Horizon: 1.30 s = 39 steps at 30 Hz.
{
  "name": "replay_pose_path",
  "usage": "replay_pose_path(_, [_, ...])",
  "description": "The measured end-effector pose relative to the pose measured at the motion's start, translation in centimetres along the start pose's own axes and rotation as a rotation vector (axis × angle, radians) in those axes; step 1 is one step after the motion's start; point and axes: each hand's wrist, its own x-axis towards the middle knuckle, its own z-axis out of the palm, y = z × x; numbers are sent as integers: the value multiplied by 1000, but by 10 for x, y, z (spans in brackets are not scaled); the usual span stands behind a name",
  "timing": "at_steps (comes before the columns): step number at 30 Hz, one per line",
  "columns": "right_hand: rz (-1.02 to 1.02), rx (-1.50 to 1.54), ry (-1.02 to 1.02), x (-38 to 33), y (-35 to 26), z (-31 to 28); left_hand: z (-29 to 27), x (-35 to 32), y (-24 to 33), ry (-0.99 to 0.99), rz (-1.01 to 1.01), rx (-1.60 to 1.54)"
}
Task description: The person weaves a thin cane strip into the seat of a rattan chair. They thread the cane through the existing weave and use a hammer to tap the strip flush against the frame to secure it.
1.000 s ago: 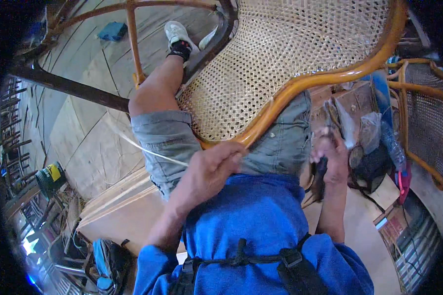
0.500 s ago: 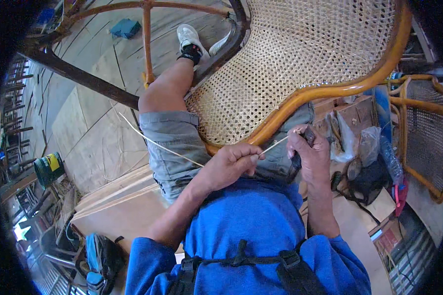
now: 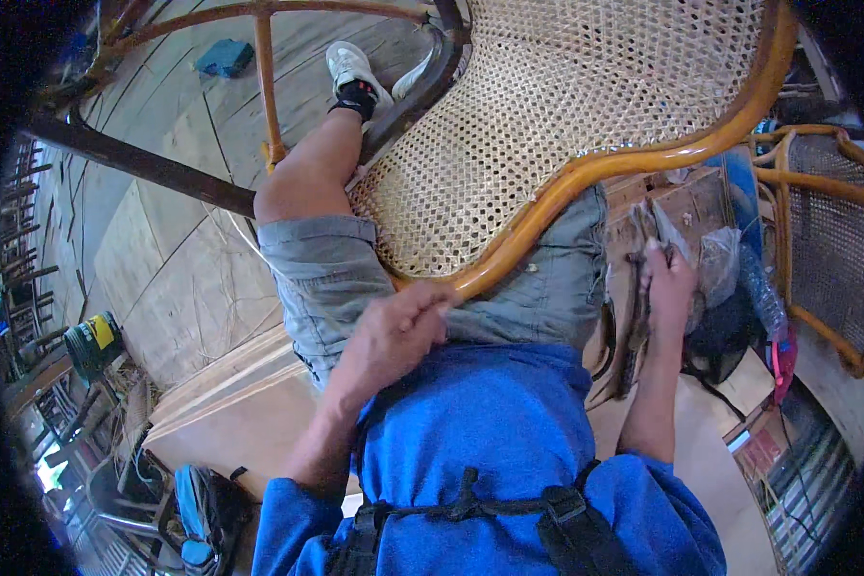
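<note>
My left hand [image 3: 398, 331] is closed in front of my lap, its fingers slightly blurred, just below the front curve of the chair's rattan frame [image 3: 547, 206]. A pale thin cane strand [image 3: 250, 242] shows beyond my left thigh; its run to that hand is hard to make out. The woven cane panel [image 3: 509, 134] spans the frame, above my lap. Off to the right, my right hand [image 3: 670, 278] is closed beside the clear plastic bags. Long dark shapes hang or lie beside its fingers, and what it grips is unclear.
A second rattan chair [image 3: 826, 192] stands at the right. Clear plastic bags [image 3: 720, 259] lie beside my right hand. At the left are a green can [image 3: 94, 346], a blue and black backpack [image 3: 202, 514] and wooden boards [image 3: 240, 413]. A dark pole [image 3: 154, 163] crosses the upper left.
My right hand has moved right, away from my lap and the left hand, and the strand no longer stretches between them. My left hand has shifted slightly left and down.
</note>
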Motion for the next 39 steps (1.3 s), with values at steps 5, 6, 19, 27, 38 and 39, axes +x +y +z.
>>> replay_pose_path(5, [-189, -451, 176, 47, 133, -19, -16, 3, -6, 270, 60, -93])
replay_pose_path(6, [-207, -456, 218, 44, 133, -26, -23, 6, -9, 266, 56, -144])
replay_pose_path(19, [59, -429, -42, -33, 109, -10, -13, 13, -19, 398, -179, -406])
replay_pose_path(27, [-57, -352, 5, -33, 213, -13, -6, 38, -61, 340, 61, -52])
replay_pose_path(38, [-241, -318, 67, -40, 12, -16, 3, 37, -46, 66, -9, 232])
replay_pose_path(39, [-270, -353, -17, -27, -1, -21, 2, 36, -46, 68, -3, 227])
